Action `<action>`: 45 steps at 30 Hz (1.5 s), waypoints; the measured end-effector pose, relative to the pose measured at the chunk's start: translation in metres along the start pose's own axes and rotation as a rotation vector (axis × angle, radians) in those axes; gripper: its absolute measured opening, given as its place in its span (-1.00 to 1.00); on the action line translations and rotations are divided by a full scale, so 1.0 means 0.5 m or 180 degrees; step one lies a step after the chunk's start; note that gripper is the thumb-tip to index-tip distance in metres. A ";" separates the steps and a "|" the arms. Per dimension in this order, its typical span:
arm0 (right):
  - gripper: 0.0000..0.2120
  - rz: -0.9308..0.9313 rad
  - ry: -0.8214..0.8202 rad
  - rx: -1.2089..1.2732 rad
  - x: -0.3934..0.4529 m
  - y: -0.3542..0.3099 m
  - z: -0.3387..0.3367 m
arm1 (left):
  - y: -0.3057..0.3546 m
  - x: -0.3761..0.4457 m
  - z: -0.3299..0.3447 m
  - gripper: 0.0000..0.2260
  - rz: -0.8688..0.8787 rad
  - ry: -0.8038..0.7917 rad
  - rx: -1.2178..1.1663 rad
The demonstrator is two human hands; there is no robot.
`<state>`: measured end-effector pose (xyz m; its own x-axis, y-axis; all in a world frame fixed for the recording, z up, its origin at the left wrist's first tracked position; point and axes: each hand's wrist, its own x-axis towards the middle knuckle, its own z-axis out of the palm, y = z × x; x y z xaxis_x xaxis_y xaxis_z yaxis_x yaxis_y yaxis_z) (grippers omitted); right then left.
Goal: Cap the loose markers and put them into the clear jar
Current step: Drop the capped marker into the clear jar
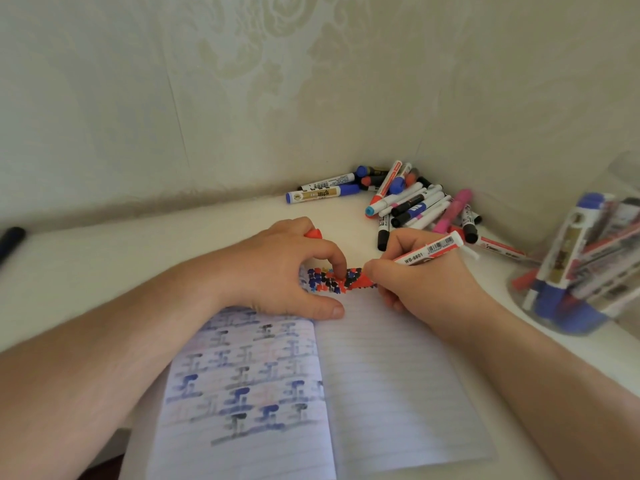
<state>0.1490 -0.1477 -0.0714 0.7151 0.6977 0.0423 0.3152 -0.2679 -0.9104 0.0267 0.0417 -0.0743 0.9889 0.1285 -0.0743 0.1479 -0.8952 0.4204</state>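
Observation:
My right hand (420,282) grips an uncapped white marker with red print (431,249), its tip down on the open lined notebook (391,375) among red, blue and black ink marks. My left hand (287,271) rests on the notebook's top edge and holds a red cap (314,234) in its curled fingers. A pile of several loose markers (415,202) lies in the far corner of the white table. The clear jar (585,271) stands at the right with several markers inside.
Patterned walls meet in a corner just behind the marker pile. A dark pen (12,239) lies at the table's far left edge. The notebook's left page is covered in blue and black ink marks. The table's near edge runs under my left forearm.

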 end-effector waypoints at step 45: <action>-0.59 -0.0021 -0.0516 0.2356 0.018 0.003 -0.036 | -0.007 0.000 -0.003 -0.67 0.0273 0.1319 -0.1008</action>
<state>0.1670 -0.1536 -0.0650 0.5960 0.8020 0.0398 -0.2228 0.2127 -0.9514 0.0263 0.0457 -0.0745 0.9101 0.2759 0.3091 -0.0005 -0.7453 0.6668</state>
